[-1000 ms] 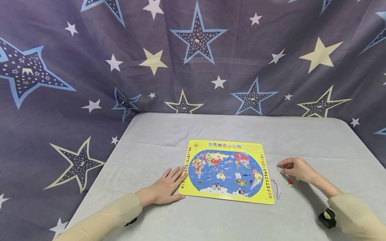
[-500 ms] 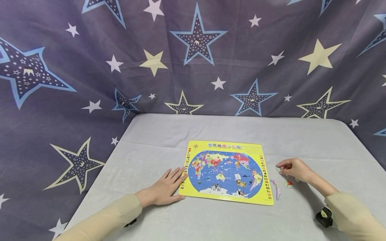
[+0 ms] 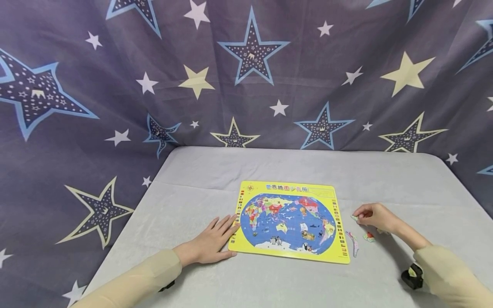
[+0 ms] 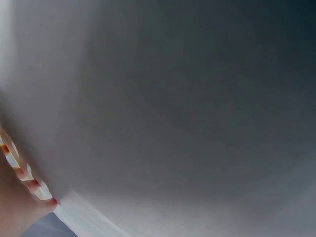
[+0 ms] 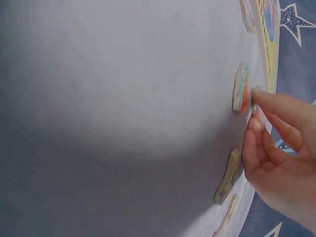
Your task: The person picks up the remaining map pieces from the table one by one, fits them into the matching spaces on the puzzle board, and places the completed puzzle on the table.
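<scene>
A yellow-bordered world map puzzle board (image 3: pixel 292 254) lies on the grey cloth in the head view. My left hand (image 3: pixel 209 243) rests flat with spread fingers, its fingertips over the board's left edge. In the left wrist view only part of the left hand (image 4: pixel 19 212) shows at the lower left. To the right of the board, my right hand (image 3: pixel 379 217) pinches a small greenish puzzle piece (image 3: pixel 354 218) between thumb and fingers. The right wrist view shows the right hand (image 5: pixel 281 143) holding it edge-on, mostly hidden by the fingertips.
A long pink puzzle piece (image 3: pixel 353 244) lies beside the board's right edge. Near it is a red-and-green puzzle piece (image 3: pixel 369 236). Further pieces, such as a curved one (image 5: pixel 227 177), lie under the right hand. A star-patterned curtain (image 3: pixel 269 115) hangs behind the table.
My right hand has shifted slightly left with the pinched piece, uncovering more of the red-and-green piece. The left hand stays at the board's edge. The view has tilted up a little.
</scene>
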Demonstrator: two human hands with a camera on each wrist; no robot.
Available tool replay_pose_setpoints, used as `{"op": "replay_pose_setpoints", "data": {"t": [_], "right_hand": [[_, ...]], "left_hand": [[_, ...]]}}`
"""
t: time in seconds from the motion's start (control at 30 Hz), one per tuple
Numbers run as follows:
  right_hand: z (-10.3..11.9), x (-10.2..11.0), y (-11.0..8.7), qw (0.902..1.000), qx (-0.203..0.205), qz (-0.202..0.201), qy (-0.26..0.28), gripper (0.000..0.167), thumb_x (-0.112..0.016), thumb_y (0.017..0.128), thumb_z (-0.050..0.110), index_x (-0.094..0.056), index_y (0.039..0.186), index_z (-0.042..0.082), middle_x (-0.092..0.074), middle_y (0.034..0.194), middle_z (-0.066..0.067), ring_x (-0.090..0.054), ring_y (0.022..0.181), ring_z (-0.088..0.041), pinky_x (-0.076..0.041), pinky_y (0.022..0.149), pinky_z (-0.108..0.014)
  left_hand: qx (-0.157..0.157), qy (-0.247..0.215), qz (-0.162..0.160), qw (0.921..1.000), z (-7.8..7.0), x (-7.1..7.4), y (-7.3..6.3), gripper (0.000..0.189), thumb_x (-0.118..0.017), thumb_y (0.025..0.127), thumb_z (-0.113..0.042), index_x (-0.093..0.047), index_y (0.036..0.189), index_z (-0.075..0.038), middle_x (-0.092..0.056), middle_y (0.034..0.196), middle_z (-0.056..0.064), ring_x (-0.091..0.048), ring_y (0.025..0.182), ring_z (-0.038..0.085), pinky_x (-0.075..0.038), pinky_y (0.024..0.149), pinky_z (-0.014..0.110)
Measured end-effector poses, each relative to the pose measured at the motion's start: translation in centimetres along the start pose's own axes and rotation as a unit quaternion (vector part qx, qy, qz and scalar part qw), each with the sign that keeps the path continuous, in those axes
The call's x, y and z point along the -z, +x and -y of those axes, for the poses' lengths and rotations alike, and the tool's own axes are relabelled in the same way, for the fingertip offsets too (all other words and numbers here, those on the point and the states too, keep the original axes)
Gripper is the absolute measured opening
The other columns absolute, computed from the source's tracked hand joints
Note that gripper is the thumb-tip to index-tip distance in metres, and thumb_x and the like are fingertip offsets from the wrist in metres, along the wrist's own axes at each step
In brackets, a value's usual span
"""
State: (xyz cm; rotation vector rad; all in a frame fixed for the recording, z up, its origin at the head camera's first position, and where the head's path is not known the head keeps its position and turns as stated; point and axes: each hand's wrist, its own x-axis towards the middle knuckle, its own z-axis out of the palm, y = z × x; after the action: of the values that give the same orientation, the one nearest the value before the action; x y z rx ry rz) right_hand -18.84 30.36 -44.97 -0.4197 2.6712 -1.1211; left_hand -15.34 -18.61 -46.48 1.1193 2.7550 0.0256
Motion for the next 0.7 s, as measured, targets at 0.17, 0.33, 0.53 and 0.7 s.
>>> {"op": "replay_pose_setpoints", "data": {"t": [0.17, 0.33, 0.53, 0.7], "right_hand": [[-0.10, 0.00, 0.02, 1.0000, 0.006, -0.002, 0.006, 0.012, -0.061, 0.078, -0.001, -0.062, 0.089, -0.006, -0.055, 0.071, -0.004, -0.044, 0.058, -0.004, -0.040, 0.050, -0.020], [-0.08, -0.05, -0.01, 0.9998, 0.006, -0.007, 0.015, 0.011, -0.061, 0.078, -0.001, -0.061, 0.088, -0.005, -0.053, 0.071, -0.004, -0.043, 0.058, -0.004, -0.040, 0.049, -0.020], [0.03, -0.15, -0.10, 0.9998, 0.000, -0.010, 0.017, 0.009, -0.062, 0.078, -0.001, -0.061, 0.086, -0.004, -0.052, 0.070, -0.003, -0.043, 0.057, -0.004, -0.039, 0.048, -0.021], [-0.03, -0.18, -0.16, 0.9998, -0.013, -0.004, 0.017, 0.007, -0.060, 0.078, -0.001, -0.061, 0.085, -0.004, -0.054, 0.071, -0.003, -0.045, 0.057, -0.005, -0.040, 0.048, -0.021]], "left_hand": [[0.008, -0.001, 0.011, 0.9999, -0.05, 0.13, 0.01, 0.077, -0.026, 0.086, -0.064, -0.015, 0.143, -0.013, -0.004, 0.149, 0.007, -0.005, 0.135, 0.025, -0.011, 0.105, 0.047], [0.006, -0.001, 0.009, 0.9999, -0.09, 0.27, -0.01, 0.077, -0.027, 0.086, -0.063, -0.014, 0.143, -0.013, -0.005, 0.149, 0.008, -0.006, 0.135, 0.025, -0.011, 0.105, 0.047], [0.003, 0.008, 0.003, 1.0000, -0.14, 0.29, -0.04, 0.077, -0.027, 0.086, -0.062, -0.014, 0.143, -0.013, -0.005, 0.149, 0.008, -0.006, 0.135, 0.024, -0.012, 0.105, 0.047], [0.004, 0.007, 0.003, 1.0000, -0.11, 0.19, -0.04, 0.077, -0.027, 0.086, -0.063, -0.014, 0.143, -0.013, -0.005, 0.149, 0.007, -0.006, 0.135, 0.024, -0.012, 0.105, 0.047]]}}
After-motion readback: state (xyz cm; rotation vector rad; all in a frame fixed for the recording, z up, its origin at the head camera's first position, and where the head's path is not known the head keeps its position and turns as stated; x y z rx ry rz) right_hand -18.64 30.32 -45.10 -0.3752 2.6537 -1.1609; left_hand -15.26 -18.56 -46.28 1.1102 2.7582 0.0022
